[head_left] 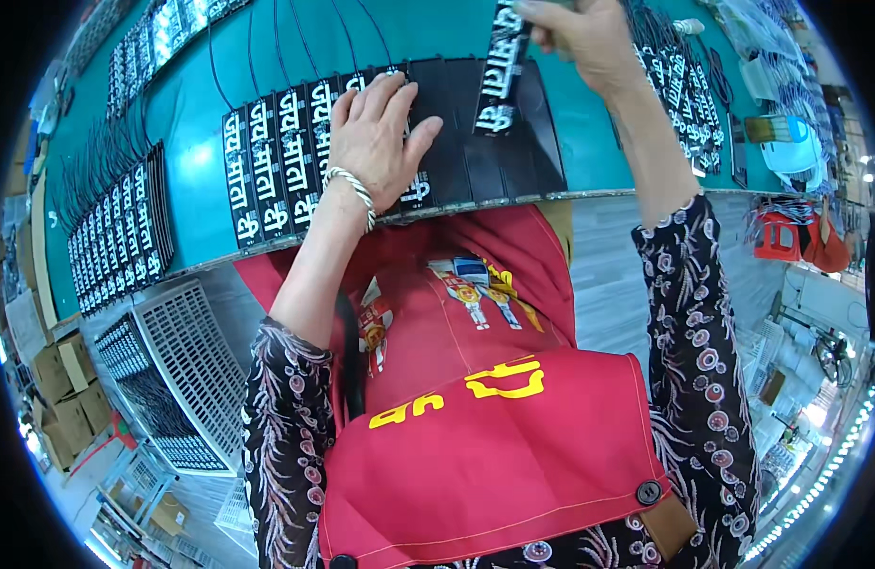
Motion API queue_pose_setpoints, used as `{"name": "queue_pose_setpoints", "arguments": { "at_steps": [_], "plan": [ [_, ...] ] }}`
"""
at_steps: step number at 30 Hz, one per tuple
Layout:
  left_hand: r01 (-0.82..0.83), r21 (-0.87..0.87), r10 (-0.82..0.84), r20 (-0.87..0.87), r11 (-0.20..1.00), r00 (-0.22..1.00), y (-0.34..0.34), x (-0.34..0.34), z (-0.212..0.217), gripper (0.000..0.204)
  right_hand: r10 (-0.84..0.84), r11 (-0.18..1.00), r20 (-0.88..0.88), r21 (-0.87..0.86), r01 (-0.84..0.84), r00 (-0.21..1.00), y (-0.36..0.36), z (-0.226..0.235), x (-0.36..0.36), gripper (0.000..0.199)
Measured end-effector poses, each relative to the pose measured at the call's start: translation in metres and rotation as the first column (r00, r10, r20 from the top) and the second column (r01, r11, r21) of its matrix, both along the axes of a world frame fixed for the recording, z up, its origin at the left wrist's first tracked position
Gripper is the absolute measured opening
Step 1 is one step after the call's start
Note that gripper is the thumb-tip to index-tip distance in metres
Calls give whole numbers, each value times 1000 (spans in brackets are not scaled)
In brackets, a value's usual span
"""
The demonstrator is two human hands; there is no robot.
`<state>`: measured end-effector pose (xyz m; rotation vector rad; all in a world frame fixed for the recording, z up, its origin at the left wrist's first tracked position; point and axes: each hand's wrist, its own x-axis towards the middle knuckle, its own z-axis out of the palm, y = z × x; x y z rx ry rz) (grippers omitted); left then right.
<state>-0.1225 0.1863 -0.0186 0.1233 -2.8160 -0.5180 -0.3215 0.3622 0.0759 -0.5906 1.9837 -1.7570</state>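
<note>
Flat on a row of black strips with white lettering [269,161] lies my left hand [376,128], fingers stretched and somewhat apart. Thin dark wires run from the far ends of these strips. The row sits side by side on a dark slotted board [532,161] at the table's near edge. My right hand [584,38] pinches one more black lettered strip [500,81] by its far end, thumb on top. That strip is tilted over the bare right part of the board; whether its near end touches is hard to tell.
The table top [196,142] is green. Stacked wired strips [125,228] lie at its left, more strips [163,38] at the far left. A loose pile of strips [684,109] and a brush [777,128] are at right. A white crate [191,351] stands below left, a red stool [777,237] right.
</note>
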Motion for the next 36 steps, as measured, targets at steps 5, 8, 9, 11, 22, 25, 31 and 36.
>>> {"name": "queue_pose_setpoints", "arguments": {
  "at_steps": [5, 8, 9, 11, 22, 25, 31, 36],
  "plan": [
    [-9, 7, 9, -17, 1000, 1000, -4, 3, -7, 65, 149, 989, 164, -47, -143, 975, -20, -38, 35, 33],
    [-21, -8, 21, -10, 1000, 1000, -5, 5, -10, 67, 188, 982, 161, -13, -188, 969, -24, -47, 43, 34],
    [-21, -2, 21, -8, 1000, 1000, -5, 6, -11, 67, 218, 976, 156, -9, -219, 964, -24, -48, 45, 34],
    [-21, 4, 21, -20, 1000, 1000, -7, 7, -11, 68, 211, 977, 177, -23, -210, 961, -25, -52, 43, 36],
    [30, -84, -36, -71, 996, 997, -3, 4, -8, 60, 336, 931, -37, 165, -326, 941, -32, -79, 38, 41],
    [17, -144, -23, -42, 989, 999, 0, 5, -2, 52, 389, 869, -55, 352, -347, 920, -34, -68, 40, 53],
    [34, -110, -35, 0, 993, 999, 3, 0, 3, 49, 370, 880, -163, 379, -288, 915, -8, -53, 35, 53],
    [115, -116, -110, 45, 987, 993, -2, -5, 0, 49, 389, 873, -395, 448, -196, 832, 23, -27, 35, 47]
  ]
}}
